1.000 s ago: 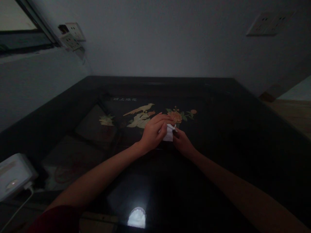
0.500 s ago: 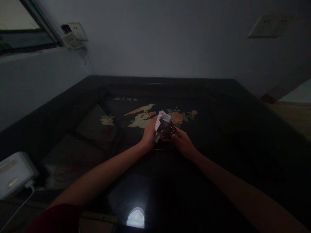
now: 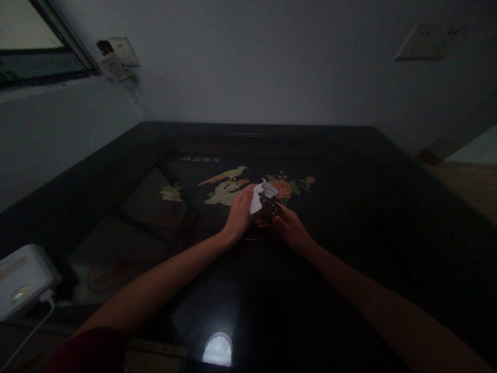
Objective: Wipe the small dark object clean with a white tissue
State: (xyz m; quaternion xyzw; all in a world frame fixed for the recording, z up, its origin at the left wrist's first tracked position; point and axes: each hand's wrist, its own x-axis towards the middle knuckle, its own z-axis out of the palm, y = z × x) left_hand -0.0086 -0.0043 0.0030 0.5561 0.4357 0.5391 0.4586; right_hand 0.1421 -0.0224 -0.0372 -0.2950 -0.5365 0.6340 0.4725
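Note:
Over the middle of the dark tabletop [image 3: 256,290], my two hands meet at a small, dark, shiny object [image 3: 268,209] whose exact kind I cannot make out; it looks glassy, with a curved rim. My right hand [image 3: 292,226] grips its right side, thumb in front. A crumpled white tissue [image 3: 258,200] is pinched in my left hand [image 3: 239,211] and pressed against the object's upper left edge. Part of the left fingers is hidden behind the tissue.
A white box-shaped device [image 3: 25,280] with a cable plugged in stands at the left edge. The tabletop carries a printed bird [image 3: 225,176] and flowers [image 3: 282,188]. Behind it rises a wall with sockets [image 3: 429,41]. A window [image 3: 39,46] is at upper left.
My left hand has shifted slightly, its fingers now showing over the tissue. The tissue has bunched up and moved a little to the right along the dark object. The right hand stays in place.

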